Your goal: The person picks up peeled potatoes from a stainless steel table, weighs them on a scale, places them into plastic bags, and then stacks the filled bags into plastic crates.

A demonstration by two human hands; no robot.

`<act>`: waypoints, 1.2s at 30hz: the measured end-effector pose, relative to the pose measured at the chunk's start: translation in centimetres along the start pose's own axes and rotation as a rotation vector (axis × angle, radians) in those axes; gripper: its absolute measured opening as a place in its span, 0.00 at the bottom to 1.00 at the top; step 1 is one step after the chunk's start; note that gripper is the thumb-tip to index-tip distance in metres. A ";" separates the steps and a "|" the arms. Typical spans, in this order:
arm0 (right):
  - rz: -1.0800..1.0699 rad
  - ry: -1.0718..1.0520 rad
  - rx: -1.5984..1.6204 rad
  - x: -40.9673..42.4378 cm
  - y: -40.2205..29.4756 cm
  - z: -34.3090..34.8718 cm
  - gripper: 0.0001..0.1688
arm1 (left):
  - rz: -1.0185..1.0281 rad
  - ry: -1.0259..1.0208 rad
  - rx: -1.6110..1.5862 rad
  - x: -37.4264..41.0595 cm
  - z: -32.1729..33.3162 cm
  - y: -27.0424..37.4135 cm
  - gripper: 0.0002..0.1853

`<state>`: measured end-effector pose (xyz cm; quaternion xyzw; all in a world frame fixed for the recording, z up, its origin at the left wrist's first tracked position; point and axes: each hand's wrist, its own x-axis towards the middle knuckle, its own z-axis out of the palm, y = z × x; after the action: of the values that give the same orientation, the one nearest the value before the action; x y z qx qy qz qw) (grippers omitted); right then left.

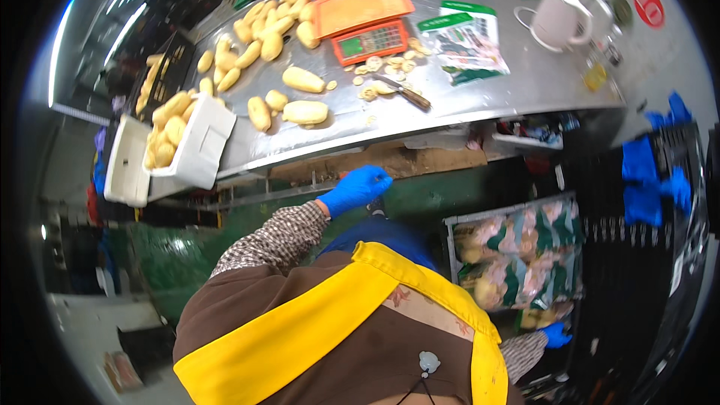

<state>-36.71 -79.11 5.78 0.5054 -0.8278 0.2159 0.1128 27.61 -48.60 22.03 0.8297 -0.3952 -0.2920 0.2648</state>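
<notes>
My left hand (356, 190), in a blue glove, hovers in front of the steel table's (360, 138) near edge, its fingers curled together with nothing seen in them. Low on the right, my right hand (556, 336), also gloved in blue, is beside a packed bag (537, 318) at the near end of a crate (449, 247) of filled bags; whether it grips the bag I cannot tell. On the table lie a wooden-handled knife (413, 97), cut slices (374, 63), peeled pale-yellow root vegetables (305, 112) and an orange digital scale (371, 42).
Flat printed bags (467, 48) and a white kettle (557, 18) stand or lie at the table's right. A white foam box (205, 140) of peeled vegetables is at its left end. Blue gloves (641, 180) hang over black crates at right. Cardboard (388, 163) lies under the table.
</notes>
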 end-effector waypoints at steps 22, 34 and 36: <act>-1.529 -1.209 1.012 -40.2 -56.3 -21.4 0.18 | -0.233 1.128 0.043 -1.1 -17.6 -23.8 0.40; -2.069 -1.060 0.735 -54.7 -68.9 -21.7 0.42 | -0.434 0.876 0.055 2.2 -22.3 -29.2 0.55; -2.049 -1.121 0.674 -55.3 -69.7 -21.3 0.45 | -0.469 0.853 0.067 3.0 -22.3 -30.0 0.55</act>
<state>49.94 -53.09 19.09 0.9526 0.1189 -0.0174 -0.2794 59.67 -29.93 16.52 0.9501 -0.0629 0.0351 0.3034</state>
